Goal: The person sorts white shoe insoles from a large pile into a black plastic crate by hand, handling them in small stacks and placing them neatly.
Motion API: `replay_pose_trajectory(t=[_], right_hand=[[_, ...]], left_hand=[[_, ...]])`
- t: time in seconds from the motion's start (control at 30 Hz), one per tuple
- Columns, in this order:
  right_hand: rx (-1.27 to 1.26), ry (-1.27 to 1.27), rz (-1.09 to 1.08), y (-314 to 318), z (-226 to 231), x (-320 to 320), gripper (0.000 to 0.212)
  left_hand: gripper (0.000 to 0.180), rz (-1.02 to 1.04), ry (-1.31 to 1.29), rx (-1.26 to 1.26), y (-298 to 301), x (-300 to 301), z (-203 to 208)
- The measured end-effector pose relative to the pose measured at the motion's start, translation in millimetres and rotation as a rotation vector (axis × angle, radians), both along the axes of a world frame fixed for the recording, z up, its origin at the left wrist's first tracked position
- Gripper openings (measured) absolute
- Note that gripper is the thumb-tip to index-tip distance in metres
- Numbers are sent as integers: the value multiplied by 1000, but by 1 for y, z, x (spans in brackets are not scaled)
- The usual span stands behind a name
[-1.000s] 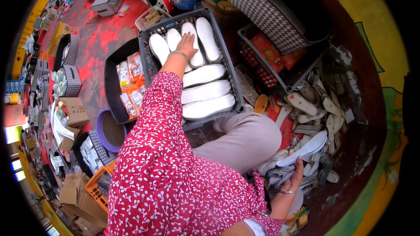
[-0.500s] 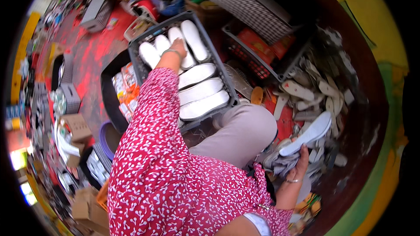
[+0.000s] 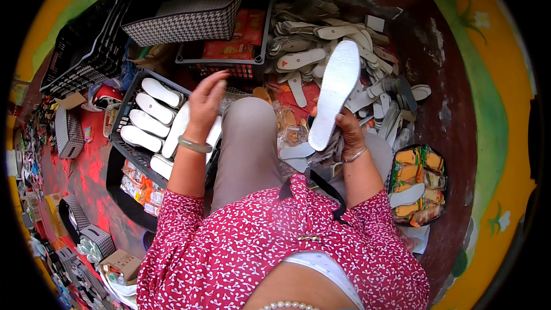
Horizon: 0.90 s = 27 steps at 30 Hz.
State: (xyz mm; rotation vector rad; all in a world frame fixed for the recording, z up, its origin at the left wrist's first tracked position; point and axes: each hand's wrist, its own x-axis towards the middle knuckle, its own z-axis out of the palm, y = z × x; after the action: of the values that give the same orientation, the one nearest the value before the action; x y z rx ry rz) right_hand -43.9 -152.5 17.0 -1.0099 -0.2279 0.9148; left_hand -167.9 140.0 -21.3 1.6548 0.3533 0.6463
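My right hand grips a white shoe insole near its narrow lower end. The insole stands tilted up, its broad end pointing away from me. My left hand is empty, fingers stretched out, raised over the right side of a dark plastic crate. Inside that crate, several white insoles lie in rows; my left hand and forearm hide part of them. Past my right hand, a loose heap of insoles spreads on the floor.
A black basket of packaged goods stands at the right. Beyond the crate, a houndstooth-patterned bin rests over a crate of red boxes. A dark red wall curves round the right side. At the left, a black tub holds orange-white packets.
My left hand has lifted off the insoles in the crate and come back to the right. My right hand has raised its insole toward the middle, and the view has turned to the right.
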Motion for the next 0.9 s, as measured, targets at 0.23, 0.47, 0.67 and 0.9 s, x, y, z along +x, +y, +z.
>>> replay_pose_trajectory(t=[0.23,0.47,0.67,0.9], right_hand=[[-159,-337,-6,-22,-23,20,60],[-897,-1166,-247,-29,-8,7,54],[-654,-680,-97,-45,-38,31,51],[-262,-242,243,-68,-13,38,31]], left_hand=[[57,-558,141,-490,-149,67,58],[34,-473,85,-686,-176,87,20],[27,-399,-37,-927,-160,94,-7],[30,-359,-174,-993,-142,90,1]])
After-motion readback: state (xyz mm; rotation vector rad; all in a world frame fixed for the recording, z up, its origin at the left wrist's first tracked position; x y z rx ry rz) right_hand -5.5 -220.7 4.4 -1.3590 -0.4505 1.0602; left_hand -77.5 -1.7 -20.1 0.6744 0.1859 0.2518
